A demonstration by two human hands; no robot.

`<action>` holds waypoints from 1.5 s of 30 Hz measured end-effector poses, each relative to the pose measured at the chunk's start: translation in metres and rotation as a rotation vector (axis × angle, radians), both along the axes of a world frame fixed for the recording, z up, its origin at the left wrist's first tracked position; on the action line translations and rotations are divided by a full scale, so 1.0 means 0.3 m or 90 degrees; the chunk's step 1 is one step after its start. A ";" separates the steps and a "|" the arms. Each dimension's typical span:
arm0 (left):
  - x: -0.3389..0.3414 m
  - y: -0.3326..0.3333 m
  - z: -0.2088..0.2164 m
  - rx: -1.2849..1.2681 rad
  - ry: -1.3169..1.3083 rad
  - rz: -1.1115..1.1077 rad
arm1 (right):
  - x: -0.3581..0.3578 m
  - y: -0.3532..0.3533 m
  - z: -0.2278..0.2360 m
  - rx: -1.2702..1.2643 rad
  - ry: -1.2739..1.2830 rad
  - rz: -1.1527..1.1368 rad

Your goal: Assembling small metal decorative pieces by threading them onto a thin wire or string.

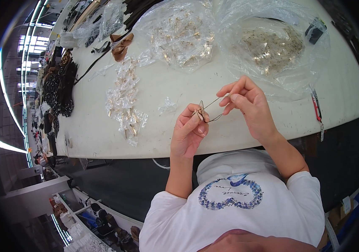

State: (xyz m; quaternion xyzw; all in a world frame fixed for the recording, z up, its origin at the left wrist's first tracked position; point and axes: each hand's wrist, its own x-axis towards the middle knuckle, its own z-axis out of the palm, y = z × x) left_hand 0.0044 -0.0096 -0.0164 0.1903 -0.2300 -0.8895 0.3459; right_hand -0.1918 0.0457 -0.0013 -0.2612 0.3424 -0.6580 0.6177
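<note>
On the surface (154, 90), a pile of small packets (122, 94) lies at the left, and a smaller heap (168, 105) lies between this pile and the left hand (188, 130). Behind the left hand there is one bag (181, 35); behind the right hand (251, 107), another bag (272, 46). Farther right lies a hand tool (316, 105).

Small gold-toned metal fitting (201, 112), up above the pale desk (158, 131) over there, pinched in the left fingers (192, 119), thin dark-looking strand (215, 102) slanting up from it to the right fingers (239, 99), another stretch curving out below, finer details too small to tell
</note>
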 end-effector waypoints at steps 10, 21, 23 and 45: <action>0.087 -0.049 0.021 -0.160 -0.179 0.131 | -0.457 0.112 0.033 -0.141 -0.075 -0.334; 0.162 -0.080 -0.005 -0.122 -0.206 0.169 | -0.845 0.448 0.037 -0.231 -0.022 -0.417; 0.146 -0.087 0.000 -0.150 -0.220 0.160 | -0.725 0.387 0.042 -0.105 0.234 -0.541; 0.210 -0.124 0.004 -0.034 0.091 0.094 | -0.450 0.213 -0.041 -0.063 0.085 -0.078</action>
